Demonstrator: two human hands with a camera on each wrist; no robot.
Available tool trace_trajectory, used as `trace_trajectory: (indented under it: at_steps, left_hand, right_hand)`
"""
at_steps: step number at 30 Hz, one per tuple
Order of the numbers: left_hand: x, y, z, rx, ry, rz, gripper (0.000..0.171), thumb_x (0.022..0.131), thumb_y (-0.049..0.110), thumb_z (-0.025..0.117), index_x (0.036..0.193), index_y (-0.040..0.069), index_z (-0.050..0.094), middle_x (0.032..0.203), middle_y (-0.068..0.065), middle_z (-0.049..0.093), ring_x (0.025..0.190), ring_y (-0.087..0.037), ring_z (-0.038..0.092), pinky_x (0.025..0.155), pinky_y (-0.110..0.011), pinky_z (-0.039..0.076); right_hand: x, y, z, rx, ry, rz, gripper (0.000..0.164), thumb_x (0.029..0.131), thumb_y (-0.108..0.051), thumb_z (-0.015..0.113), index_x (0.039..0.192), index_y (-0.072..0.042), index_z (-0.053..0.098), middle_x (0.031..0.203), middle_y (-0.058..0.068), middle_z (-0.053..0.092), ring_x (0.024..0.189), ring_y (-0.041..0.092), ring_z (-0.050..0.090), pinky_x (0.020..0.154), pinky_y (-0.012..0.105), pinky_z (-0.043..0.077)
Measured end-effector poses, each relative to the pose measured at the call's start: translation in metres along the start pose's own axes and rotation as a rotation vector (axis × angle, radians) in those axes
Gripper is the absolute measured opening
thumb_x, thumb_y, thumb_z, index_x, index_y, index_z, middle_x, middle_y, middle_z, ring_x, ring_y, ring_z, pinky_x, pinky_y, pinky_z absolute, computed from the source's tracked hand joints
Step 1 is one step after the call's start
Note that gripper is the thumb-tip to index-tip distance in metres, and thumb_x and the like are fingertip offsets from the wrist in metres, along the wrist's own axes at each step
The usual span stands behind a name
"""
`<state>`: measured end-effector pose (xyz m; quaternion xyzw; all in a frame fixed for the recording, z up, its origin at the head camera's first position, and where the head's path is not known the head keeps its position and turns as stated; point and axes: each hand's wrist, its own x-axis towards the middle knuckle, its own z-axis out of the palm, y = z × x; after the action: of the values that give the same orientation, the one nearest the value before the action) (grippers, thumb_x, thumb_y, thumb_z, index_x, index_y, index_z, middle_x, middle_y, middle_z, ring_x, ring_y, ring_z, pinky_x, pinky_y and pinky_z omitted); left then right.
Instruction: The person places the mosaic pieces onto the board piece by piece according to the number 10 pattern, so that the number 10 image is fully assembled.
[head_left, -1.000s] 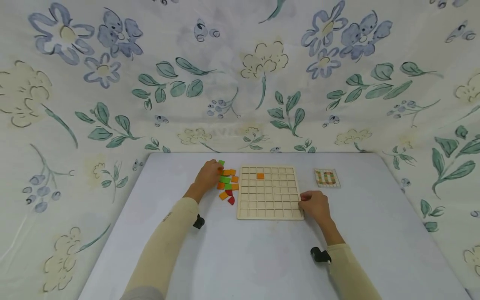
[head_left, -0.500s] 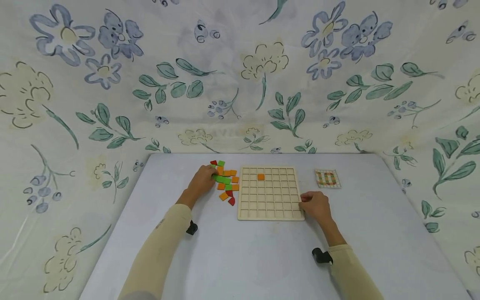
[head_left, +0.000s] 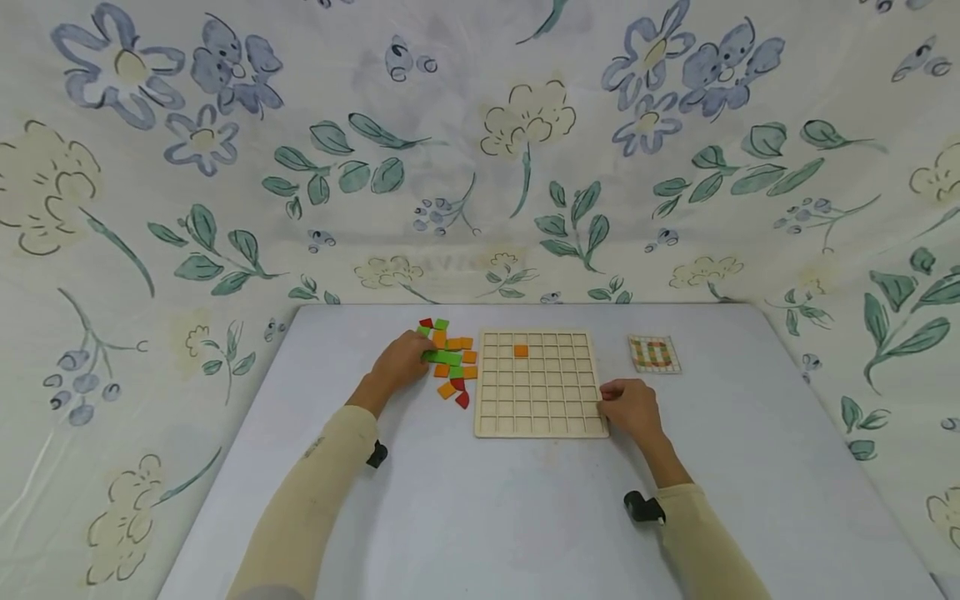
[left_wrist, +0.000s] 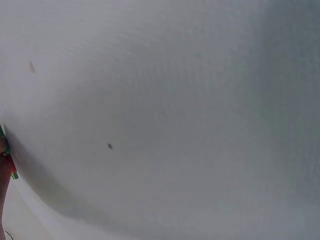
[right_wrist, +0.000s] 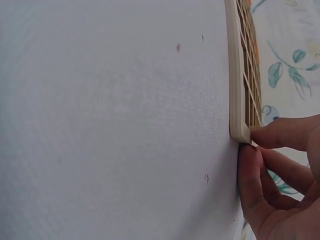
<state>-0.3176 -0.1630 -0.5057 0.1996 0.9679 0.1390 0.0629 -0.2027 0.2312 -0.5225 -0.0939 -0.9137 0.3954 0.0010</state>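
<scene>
In the head view, a square pale wooden grid board lies on the white table, one orange square tile in an upper cell. My right hand holds the board's right edge; in the right wrist view the thumb is on the rim and the curled fingertips are against its side. My left hand is at the left of a loose group of tiles, its fingertips pinching a green tile. In the left wrist view only a sliver of fingers shows, beside green and red pieces.
Orange tiles, green ones and red quarter-round pieces lie between my left hand and the board. A small checked pattern card lies right of the board. Flower-patterned cloth rises behind the table.
My left hand has drawn back left and slightly toward me from the upper end of the tile group, uncovering red, green and orange pieces. My right hand stays at the board's edge.
</scene>
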Motion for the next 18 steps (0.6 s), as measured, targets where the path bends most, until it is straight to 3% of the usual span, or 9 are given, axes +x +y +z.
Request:
trace_trajectory:
  at_steps: [3, 6, 10, 13, 18]
  left_hand:
    - [-0.0004, 0.0005, -0.0015, 0.001, -0.014, -0.007, 0.031, 0.087, 0.002, 0.068, 0.118, -0.001, 0.068, 0.118, -0.013, 0.063, 0.111, -0.03, 0.053, 0.102, -0.043, 0.043]
    - [0.002, -0.0012, -0.0017, -0.059, -0.003, -0.039, 0.031, 0.087, -0.001, 0.065, 0.117, -0.001, 0.068, 0.117, -0.014, 0.063, 0.11, -0.031, 0.053, 0.102, -0.045, 0.042]
    - [0.0048, -0.0041, -0.0003, -0.138, 0.117, -0.081, 0.027, 0.087, -0.005, 0.06, 0.113, -0.005, 0.068, 0.111, -0.018, 0.063, 0.106, -0.034, 0.053, 0.1, -0.047, 0.043]
    - [0.006, -0.0046, 0.0011, -0.132, 0.208, -0.105, 0.022, 0.089, -0.002, 0.061, 0.11, -0.007, 0.068, 0.108, -0.021, 0.063, 0.103, -0.035, 0.054, 0.097, -0.046, 0.045]
    - [0.0095, -0.0019, 0.0022, -0.138, 0.224, -0.163, 0.022, 0.091, 0.004, 0.067, 0.108, -0.008, 0.068, 0.104, -0.02, 0.061, 0.097, -0.032, 0.055, 0.093, -0.043, 0.047]
  right_hand:
    - [-0.0008, -0.0015, -0.0006, 0.004, -0.006, 0.003, 0.022, 0.078, -0.008, 0.073, 0.098, 0.002, 0.074, 0.086, 0.011, 0.071, 0.077, 0.023, 0.066, 0.061, 0.032, 0.052]
    - [-0.0007, -0.0033, -0.0015, 0.007, -0.012, 0.015, 0.023, 0.078, -0.008, 0.073, 0.098, 0.002, 0.074, 0.086, 0.011, 0.071, 0.077, 0.023, 0.066, 0.062, 0.032, 0.052]
    - [-0.0003, -0.0021, -0.0014, 0.004, -0.013, 0.018, 0.022, 0.077, -0.008, 0.074, 0.098, 0.002, 0.074, 0.086, 0.01, 0.071, 0.077, 0.024, 0.066, 0.062, 0.033, 0.052]
    - [0.0006, 0.0003, -0.0007, 0.015, -0.009, 0.01, 0.022, 0.077, -0.007, 0.073, 0.098, 0.002, 0.074, 0.085, 0.01, 0.071, 0.078, 0.024, 0.066, 0.063, 0.034, 0.053]
    - [0.0016, 0.0019, 0.0004, 0.03, -0.01, 0.016, 0.023, 0.077, -0.007, 0.073, 0.099, 0.002, 0.074, 0.086, 0.009, 0.071, 0.077, 0.023, 0.066, 0.062, 0.033, 0.054]
